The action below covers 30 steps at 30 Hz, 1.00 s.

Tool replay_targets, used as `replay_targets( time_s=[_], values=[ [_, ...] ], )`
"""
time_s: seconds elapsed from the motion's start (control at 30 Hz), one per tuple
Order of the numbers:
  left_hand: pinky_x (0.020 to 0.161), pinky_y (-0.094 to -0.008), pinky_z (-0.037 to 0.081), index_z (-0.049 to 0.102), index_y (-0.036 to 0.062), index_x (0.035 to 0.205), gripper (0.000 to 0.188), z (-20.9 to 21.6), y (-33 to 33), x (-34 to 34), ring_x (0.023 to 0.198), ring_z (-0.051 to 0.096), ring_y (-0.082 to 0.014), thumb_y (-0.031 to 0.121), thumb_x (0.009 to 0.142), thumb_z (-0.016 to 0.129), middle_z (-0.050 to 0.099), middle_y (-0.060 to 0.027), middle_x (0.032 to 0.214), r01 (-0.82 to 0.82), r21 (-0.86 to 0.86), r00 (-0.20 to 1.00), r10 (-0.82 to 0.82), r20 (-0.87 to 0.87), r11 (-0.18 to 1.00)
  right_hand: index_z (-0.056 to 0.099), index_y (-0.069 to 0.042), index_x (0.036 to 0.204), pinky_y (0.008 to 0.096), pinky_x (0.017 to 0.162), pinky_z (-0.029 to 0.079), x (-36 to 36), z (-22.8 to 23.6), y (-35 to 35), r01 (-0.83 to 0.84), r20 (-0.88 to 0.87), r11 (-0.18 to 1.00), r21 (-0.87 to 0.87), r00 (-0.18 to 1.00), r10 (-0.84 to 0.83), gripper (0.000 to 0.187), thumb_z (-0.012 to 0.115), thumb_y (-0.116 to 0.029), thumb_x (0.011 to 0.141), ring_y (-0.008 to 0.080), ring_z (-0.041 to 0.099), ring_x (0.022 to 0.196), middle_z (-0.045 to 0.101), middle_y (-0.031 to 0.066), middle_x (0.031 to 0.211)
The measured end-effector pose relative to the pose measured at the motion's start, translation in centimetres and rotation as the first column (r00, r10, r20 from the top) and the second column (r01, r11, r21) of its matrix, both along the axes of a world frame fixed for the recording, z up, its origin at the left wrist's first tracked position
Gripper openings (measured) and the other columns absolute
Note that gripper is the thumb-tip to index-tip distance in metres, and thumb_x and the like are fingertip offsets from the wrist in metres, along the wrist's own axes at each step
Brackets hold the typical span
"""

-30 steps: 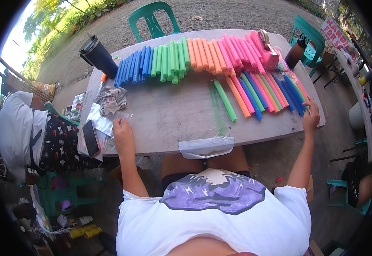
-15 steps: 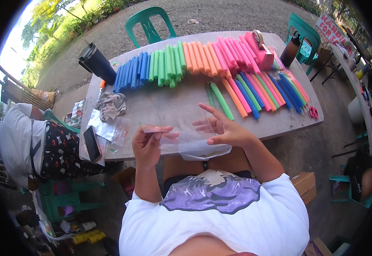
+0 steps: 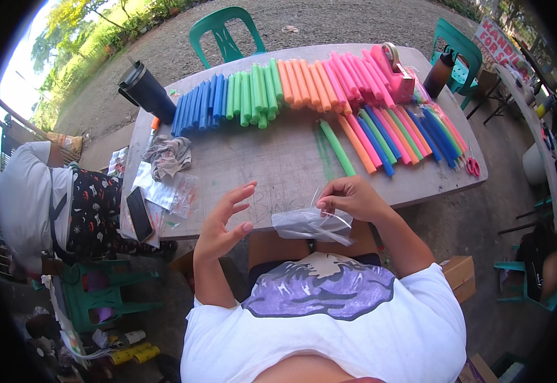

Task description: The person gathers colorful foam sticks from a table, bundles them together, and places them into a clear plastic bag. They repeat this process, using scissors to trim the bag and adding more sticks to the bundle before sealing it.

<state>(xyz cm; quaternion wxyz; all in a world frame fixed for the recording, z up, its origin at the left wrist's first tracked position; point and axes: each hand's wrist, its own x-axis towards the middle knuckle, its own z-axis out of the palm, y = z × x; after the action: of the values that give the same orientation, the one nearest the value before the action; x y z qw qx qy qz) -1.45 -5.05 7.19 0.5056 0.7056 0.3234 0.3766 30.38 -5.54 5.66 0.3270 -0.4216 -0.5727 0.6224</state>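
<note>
Near the table's front edge, my right hand (image 3: 353, 199) pinches the edge of a clear plastic bag (image 3: 307, 225), which hangs over my lap. My left hand (image 3: 223, 220) is raised to the left of the bag, fingers apart and holding nothing. Just beyond my right hand lies a single green candle (image 3: 338, 150). Beside it, a row of mixed orange, pink, blue and green candles (image 3: 390, 140) runs to the right. Along the far side are grouped blue candles (image 3: 196, 107), green candles (image 3: 253, 96), orange candles (image 3: 305, 84) and pink candles (image 3: 358, 76).
A pink tape dispenser (image 3: 398, 80) and brown bottle (image 3: 440, 75) stand at the far right; red scissors (image 3: 473, 166) lie at the right edge. On the left are a dark tumbler (image 3: 147, 94), crumpled cloth (image 3: 166, 156), plastic packets (image 3: 179, 195) and a phone (image 3: 139, 214). Another person (image 3: 29, 204) bends nearby.
My left hand has let go of the plastic and opened. My right hand has gone from spread fingers to a pinch on the bag, which now hangs lower and gathered.
</note>
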Motion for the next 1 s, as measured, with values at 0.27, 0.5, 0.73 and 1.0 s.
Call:
replay_targets(
  time_s=[0.27,0.5,0.73,1.0],
  values=[
    [0.066,-0.0263,0.049,0.062,0.0138,0.127,0.053,2.3,-0.4,4.9,0.080,0.057,-0.0140,0.005,0.077,0.078,0.057,-0.0036,0.090,0.149,-0.023,0.948,-0.150,-0.282,0.989,0.071,-0.005,0.091,0.0297,0.071,0.051,-4.0,2.3,-1.8,-0.005,0.114,0.957,0.290,0.993,-0.029,0.015,0.078,-0.010,0.079,0.0183,0.067,0.077,0.068,0.0060,0.079],
    [0.057,-0.0259,0.044,0.070,0.0076,0.096,0.017,2.0,-1.1,4.9,0.068,0.054,-0.0128,0.008,0.080,0.076,0.054,-0.0027,0.075,0.180,0.078,0.940,-0.148,-0.308,0.981,0.069,-0.008,0.089,0.0318,0.076,0.051,-2.2,2.0,-1.8,-0.188,0.263,0.855,0.484,0.963,0.063,0.014,0.078,-0.009,0.078,0.0194,0.066,0.080,0.070,0.0043,0.085],
    [0.059,-0.0274,0.043,0.057,0.0058,0.070,0.021,2.7,-1.0,6.6,0.064,0.053,-0.0143,0.008,0.079,0.076,0.058,-0.0026,0.076,0.203,0.220,0.970,-0.165,-0.179,0.954,0.068,-0.010,0.087,0.0362,0.089,0.046,-2.2,1.9,-2.2,-0.136,0.199,0.733,0.666,0.980,0.001,0.011,0.077,-0.011,0.079,0.0243,0.062,0.101,0.069,0.0065,0.100],
    [0.051,-0.0342,0.036,0.057,0.0072,0.067,0.024,1.8,-0.3,6.2,0.057,0.049,-0.0225,0.013,0.080,0.076,0.049,-0.0052,0.063,0.321,0.324,0.944,-0.271,-0.189,0.890,0.066,-0.009,0.101,0.0403,0.098,0.039,2.5,0.9,-1.9,0.188,0.287,0.791,0.582,0.862,-0.417,0.022,0.068,-0.027,0.089,0.0277,0.055,0.112,0.063,0.0093,0.113]
  ],
)
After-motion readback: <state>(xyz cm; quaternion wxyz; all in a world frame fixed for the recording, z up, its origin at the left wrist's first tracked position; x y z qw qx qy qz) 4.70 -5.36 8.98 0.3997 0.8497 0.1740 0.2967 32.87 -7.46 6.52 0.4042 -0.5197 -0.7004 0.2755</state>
